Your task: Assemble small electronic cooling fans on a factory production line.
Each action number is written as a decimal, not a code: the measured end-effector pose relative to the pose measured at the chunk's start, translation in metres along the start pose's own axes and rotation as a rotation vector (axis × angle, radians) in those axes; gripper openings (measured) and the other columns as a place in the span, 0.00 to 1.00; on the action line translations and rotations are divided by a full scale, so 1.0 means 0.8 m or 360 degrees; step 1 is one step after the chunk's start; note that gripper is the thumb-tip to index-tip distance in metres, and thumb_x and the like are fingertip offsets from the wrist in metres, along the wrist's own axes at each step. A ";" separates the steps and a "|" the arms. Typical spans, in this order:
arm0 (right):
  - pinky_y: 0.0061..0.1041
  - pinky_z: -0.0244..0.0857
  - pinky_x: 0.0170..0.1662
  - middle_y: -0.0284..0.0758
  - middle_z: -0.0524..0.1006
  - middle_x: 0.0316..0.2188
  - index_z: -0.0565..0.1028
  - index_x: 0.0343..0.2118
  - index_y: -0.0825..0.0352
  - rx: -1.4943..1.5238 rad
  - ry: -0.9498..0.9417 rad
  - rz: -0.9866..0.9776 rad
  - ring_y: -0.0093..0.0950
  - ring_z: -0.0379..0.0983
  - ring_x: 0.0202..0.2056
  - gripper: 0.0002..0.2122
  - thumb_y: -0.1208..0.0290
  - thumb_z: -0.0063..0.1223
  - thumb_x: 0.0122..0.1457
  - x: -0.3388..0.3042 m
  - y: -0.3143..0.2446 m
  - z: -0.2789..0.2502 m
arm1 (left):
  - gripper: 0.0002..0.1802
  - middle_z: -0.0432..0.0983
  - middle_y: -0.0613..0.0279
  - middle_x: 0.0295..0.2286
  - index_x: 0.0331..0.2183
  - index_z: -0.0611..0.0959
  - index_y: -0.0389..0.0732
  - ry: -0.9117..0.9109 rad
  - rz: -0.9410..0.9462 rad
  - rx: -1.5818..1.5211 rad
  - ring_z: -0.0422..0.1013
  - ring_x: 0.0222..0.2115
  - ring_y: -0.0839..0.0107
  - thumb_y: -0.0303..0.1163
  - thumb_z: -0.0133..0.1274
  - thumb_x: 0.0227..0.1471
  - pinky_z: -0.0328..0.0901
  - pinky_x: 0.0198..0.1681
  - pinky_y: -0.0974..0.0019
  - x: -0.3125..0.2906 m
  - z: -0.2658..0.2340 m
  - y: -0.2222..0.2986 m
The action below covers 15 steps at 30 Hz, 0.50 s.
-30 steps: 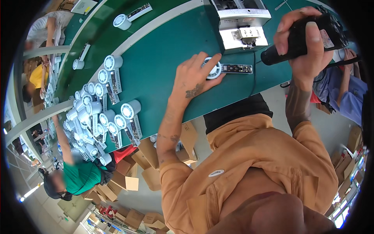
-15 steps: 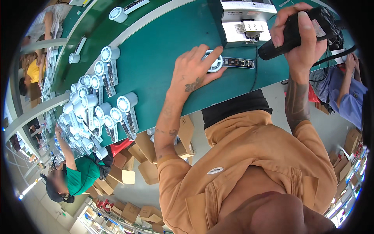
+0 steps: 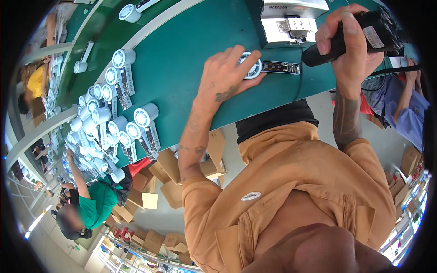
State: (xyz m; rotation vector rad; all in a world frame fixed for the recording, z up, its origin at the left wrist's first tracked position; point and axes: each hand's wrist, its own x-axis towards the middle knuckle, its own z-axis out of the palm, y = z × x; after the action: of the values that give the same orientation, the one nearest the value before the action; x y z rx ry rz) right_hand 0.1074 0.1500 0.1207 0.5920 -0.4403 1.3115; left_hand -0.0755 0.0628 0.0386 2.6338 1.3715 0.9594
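Observation:
My left hand point(image 3: 225, 75) is closed round the pale blue round head point(image 3: 250, 66) of a small handheld fan, pressing it to the green bench. The fan's handle point(image 3: 281, 68) points right, with a dark circuit board showing along it. Raised over the bench on the right, my right hand point(image 3: 350, 54) grips a black power tool point(image 3: 334, 48) with a white label. The tool's narrow end points left, past the end of the fan's handle, without touching it. Its kind is not plain from this view.
Many similar fans point(image 3: 102, 113) crowd the bench at left. A silver metal machine point(image 3: 291, 27) stands at the back. A thin cable point(image 3: 300, 84) crosses the bench near the handle. Co-workers in green point(image 3: 98, 204) and blue point(image 3: 405, 104) sit at either side. Cardboard boxes point(image 3: 170, 182) lie below.
My left hand and the fan keep nearly the same place, the fan head turned slightly. The power tool has shifted slightly in my right hand's grip. The whole view has moved a little.

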 end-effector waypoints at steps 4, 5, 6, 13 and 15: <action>0.27 0.66 0.23 0.49 0.76 0.31 0.69 0.53 0.73 -0.2178 -0.0226 0.0554 0.28 0.69 0.19 0.16 0.66 0.47 0.69 0.007 -0.075 0.034 | 0.23 0.69 0.63 0.29 0.40 0.82 0.47 0.0001 -0.0043 0.0020 0.74 0.26 0.66 0.45 0.70 0.44 0.69 0.25 0.63 -0.001 -0.005 0.004; 0.28 0.66 0.23 0.48 0.76 0.30 0.69 0.53 0.72 -0.2209 -0.0161 0.0558 0.28 0.70 0.19 0.17 0.65 0.48 0.68 0.007 -0.073 0.040 | 0.23 0.69 0.63 0.29 0.40 0.82 0.47 -0.0014 -0.0059 -0.0004 0.74 0.26 0.66 0.45 0.70 0.44 0.69 0.25 0.63 -0.002 -0.006 0.004; 0.28 0.66 0.23 0.47 0.75 0.29 0.69 0.53 0.72 -0.2237 -0.0097 0.0562 0.29 0.70 0.19 0.17 0.65 0.49 0.67 0.008 -0.071 0.041 | 0.22 0.69 0.63 0.29 0.40 0.82 0.47 -0.0030 -0.0076 -0.0027 0.74 0.26 0.66 0.45 0.70 0.44 0.69 0.25 0.63 -0.002 -0.006 0.004; 0.27 0.61 0.25 0.39 0.72 0.23 0.73 0.48 0.71 -0.1841 -0.0335 0.0608 0.25 0.65 0.21 0.24 0.51 0.36 0.69 0.052 -0.074 0.069 | 0.22 0.69 0.63 0.29 0.41 0.82 0.48 -0.0022 -0.0086 0.0014 0.74 0.26 0.66 0.45 0.70 0.44 0.70 0.26 0.63 -0.004 -0.005 0.005; 0.26 0.61 0.28 0.36 0.69 0.18 0.73 0.40 0.76 -0.2327 -0.0395 0.0551 0.25 0.65 0.21 0.24 0.54 0.36 0.69 0.062 -0.066 0.057 | 0.23 0.69 0.63 0.29 0.41 0.82 0.48 0.0017 -0.0075 -0.0018 0.74 0.25 0.66 0.45 0.70 0.44 0.69 0.26 0.63 -0.001 -0.003 0.005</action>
State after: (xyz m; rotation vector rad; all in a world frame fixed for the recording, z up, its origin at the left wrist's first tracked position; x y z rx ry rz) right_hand 0.1705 0.1512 0.1781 -0.5896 -1.5441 0.8915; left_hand -0.0742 0.0588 0.0413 2.5794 1.4195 0.9741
